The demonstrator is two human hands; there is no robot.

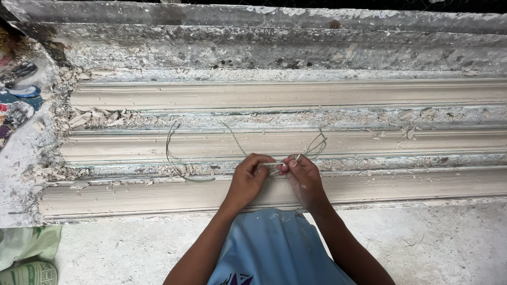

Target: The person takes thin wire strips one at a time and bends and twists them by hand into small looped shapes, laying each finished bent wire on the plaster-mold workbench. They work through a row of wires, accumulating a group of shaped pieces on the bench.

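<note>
A view from above of a person's two bare hands meeting over long plaster mouldings laid side by side on a rough, plaster-crusted bench [31, 153].

The left hand [248, 177] and right hand [302, 177] are close together, fingertips nearly touching, both pinching the same thin strand of pale fibre [185, 174]. Each grip is closed tight around the strand, thumb against fingers. The fibre sits between the two hands, just above the nearest moulding. From the left hand it runs out in a long loose curve to the left, rising in a thin arc over the middle moulding. From the right hand a small looped tuft sticks up and to the right.

Three pale grey mouldings [369, 95] run across from left to right, smooth on top, with flaky plaster crumbs [100, 117] packed in the gaps between them.

A blue shirt [269, 245] fills the bottom centre, between the forearms. Below the bench lies a dusty concrete floor [433, 243]. At the bottom left corner is a green bag [26, 253]. At the far left edge sit some blue and dark objects, too blurred to identify.
</note>
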